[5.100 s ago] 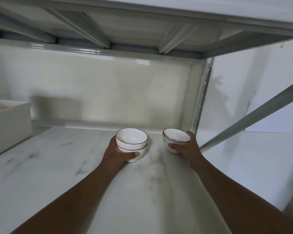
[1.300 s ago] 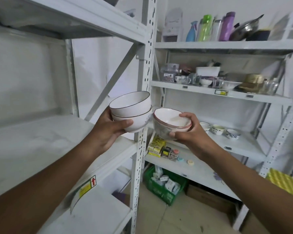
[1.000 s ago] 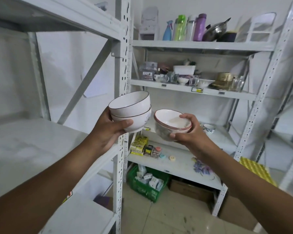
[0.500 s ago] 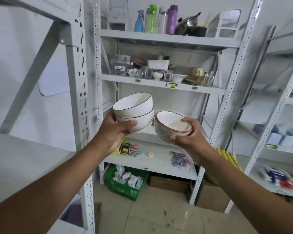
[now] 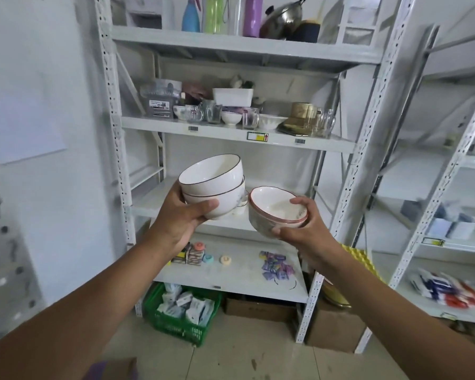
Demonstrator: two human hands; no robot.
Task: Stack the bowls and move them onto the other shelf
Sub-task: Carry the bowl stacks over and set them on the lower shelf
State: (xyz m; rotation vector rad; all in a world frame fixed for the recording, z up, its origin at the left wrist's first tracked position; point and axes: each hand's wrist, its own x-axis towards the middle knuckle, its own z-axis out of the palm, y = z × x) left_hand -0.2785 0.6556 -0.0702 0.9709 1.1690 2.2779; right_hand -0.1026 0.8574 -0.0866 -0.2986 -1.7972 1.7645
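Observation:
My left hand grips a stack of two white bowls with dark rims, thumb across the lower bowl's side. My right hand holds a second stack of two white bowls with red-brown rims, thumb hooked over the near rim. Both stacks hang in the air side by side, close together, in front of a white metal shelf unit. Behind them is its middle shelf board, where a small patterned bowl peeks out between the stacks.
The shelf above carries glasses, cups and small bowls. The top shelf holds bottles and a pot. Below, a board has small packets and round items. A green basket and cardboard boxes stand on the floor. Another rack stands at right.
The view has swung right, away from the marble shelf the bowls came from, and closer to the stocked shelf unit. Both hands keep their bowl stacks in the same grip.

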